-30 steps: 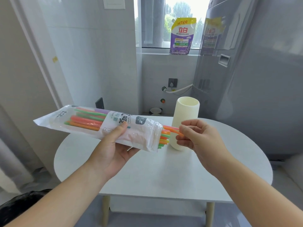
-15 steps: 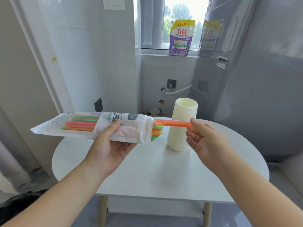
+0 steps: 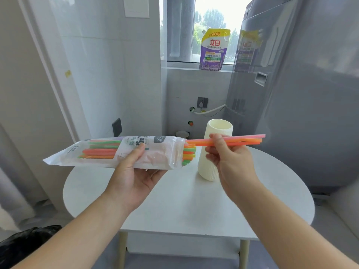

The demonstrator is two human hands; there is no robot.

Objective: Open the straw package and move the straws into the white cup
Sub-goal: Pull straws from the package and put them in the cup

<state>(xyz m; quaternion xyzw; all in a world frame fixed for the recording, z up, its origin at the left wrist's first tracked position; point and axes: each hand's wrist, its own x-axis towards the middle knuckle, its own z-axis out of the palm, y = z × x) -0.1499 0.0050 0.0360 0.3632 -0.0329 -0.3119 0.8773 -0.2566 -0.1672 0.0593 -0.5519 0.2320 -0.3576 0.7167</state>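
Lying level, straws (image 3: 249, 140) pinched by right hand (image 3: 231, 162) point rightward; left hand (image 3: 134, 177) grips package (image 3: 165, 152).

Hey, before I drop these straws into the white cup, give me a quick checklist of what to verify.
1. Right hand grips the pulled straws: ok.
2. Pulled straws fully out of the package: cannot tell, their ends sit at its mouth.
3. White cup upright on the table, mouth unobstructed: ok.
4. Pulled straws tipped toward the cup's mouth: not ok, they lie level across its front.
5. Left hand holds the package level: ok.
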